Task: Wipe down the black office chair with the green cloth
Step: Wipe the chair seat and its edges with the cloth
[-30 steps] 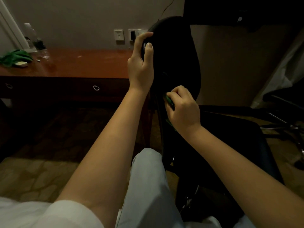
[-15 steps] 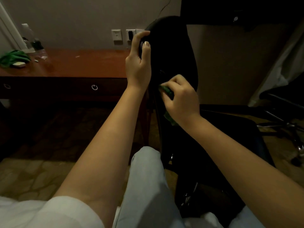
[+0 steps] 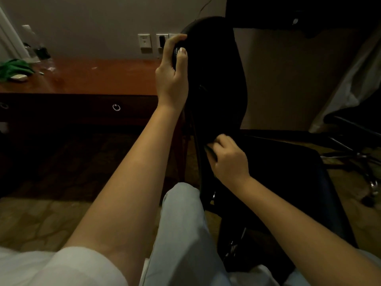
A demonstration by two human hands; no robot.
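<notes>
The black office chair (image 3: 218, 79) stands in front of me, its backrest upright and its seat to the right. My left hand (image 3: 172, 77) grips the upper left edge of the backrest, thumb on the front. My right hand (image 3: 228, 157) is curled round the green cloth (image 3: 210, 150), of which only a dark sliver shows under the fingers. It presses the cloth against the lower edge of the backrest, just above the seat.
A reddish wooden desk (image 3: 92, 79) with ring-pull drawers runs along the wall at left. A second green cloth (image 3: 14, 68) lies at its far left end. Wall sockets (image 3: 145, 42) sit behind the chair. Another chair's wheeled base (image 3: 362, 157) stands at right. My knee (image 3: 183, 203) is below.
My right hand has slid the cloth down the backrest's edge from mid-height to near the seat. My left hand keeps its hold on the top.
</notes>
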